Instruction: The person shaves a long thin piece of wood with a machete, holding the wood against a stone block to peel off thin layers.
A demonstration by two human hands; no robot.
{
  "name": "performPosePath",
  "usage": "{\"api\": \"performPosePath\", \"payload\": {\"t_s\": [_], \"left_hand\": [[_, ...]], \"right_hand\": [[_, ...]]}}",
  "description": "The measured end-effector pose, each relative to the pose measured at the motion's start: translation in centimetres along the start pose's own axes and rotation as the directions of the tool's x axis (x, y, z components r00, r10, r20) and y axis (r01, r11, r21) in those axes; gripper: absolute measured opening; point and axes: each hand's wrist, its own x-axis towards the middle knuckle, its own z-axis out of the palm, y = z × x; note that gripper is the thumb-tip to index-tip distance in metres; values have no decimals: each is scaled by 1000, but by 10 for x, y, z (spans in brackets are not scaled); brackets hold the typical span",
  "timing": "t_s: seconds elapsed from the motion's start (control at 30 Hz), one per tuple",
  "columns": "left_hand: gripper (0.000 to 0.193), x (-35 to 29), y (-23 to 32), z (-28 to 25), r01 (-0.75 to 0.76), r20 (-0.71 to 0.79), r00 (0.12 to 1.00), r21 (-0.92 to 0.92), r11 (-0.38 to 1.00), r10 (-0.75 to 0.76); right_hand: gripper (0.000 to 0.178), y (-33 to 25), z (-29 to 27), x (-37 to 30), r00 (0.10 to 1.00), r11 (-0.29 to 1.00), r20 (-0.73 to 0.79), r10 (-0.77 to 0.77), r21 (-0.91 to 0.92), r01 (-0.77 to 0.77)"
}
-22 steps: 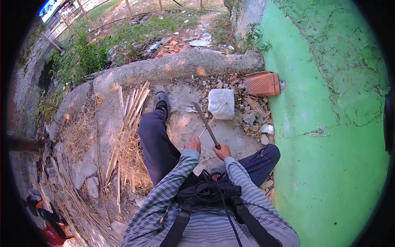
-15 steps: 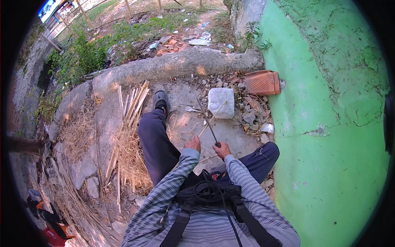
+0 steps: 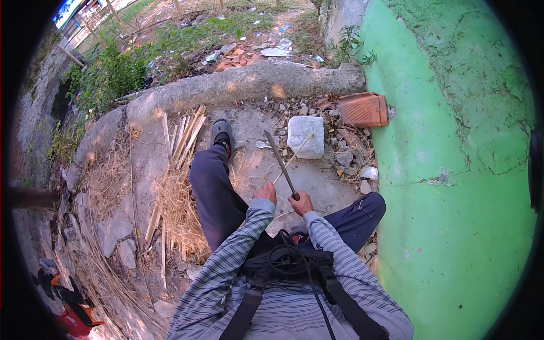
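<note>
My left hand [image 3: 265, 193] is closed around a thin pale strip of wood or bamboo [image 3: 290, 160]. The strip slants up to the right, and its far end shows against a whitish block [image 3: 301, 126] on the ground. My right hand [image 3: 302, 204] grips the dark handle of a long-bladed knife [image 3: 279, 158]. Its narrow blade points forward and to the left, crossing the strip just ahead of my hands; whether the two touch I cannot tell. Both hands are close together between my knees.
Left of my leg lie split strips [image 3: 186, 136] and a heap of curly shavings [image 3: 180, 207]. An orange hollow brick [image 3: 362, 111] and rubble [image 3: 345, 156] sit beside the green wall [image 3: 442, 238]. A low concrete kerb [image 3: 243, 85] runs across the front.
My right hand has shifted slightly left and forward, carrying the knife, whose tip is now farther left. My left hand and the strip have hardly moved.
</note>
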Motion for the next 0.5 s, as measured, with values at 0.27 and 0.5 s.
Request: {"api": "performPosePath", "payload": {"t_s": [0.27, 0.5], "left_hand": [[11, -3, 3, 1, -23, -26, 999, 18, 1000, 23], [13, -4, -2, -1, -61, -50, 997, 69, 996, 65]], "right_hand": [[28, 3, -12, 13, 1000, 998, -7, 28, -49, -28], [28, -10, -10, 10, 996, 995, 76, -42, -83, 48]]}}
